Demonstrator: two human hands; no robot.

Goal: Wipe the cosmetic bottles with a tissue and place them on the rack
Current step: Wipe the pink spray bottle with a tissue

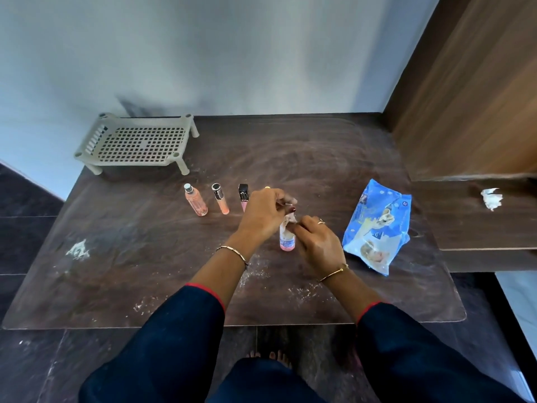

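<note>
A beige rack [136,142] stands at the upper left of a dark table [319,158]. Below it and to the right, a pink bottle [196,200], a peach tube [220,199] and a black-capped tube [243,196] stand in a row. At centre, the left hand [264,210] pinches a tissue [290,219] over the top of a small bottle [287,242] (upright, base on the table), while the right hand [316,242] curls its fingers round the neck. A blue pack [377,225] lies just right. A crumpled wad [491,199] rests on a shelf [465,225] at the far right.
</note>
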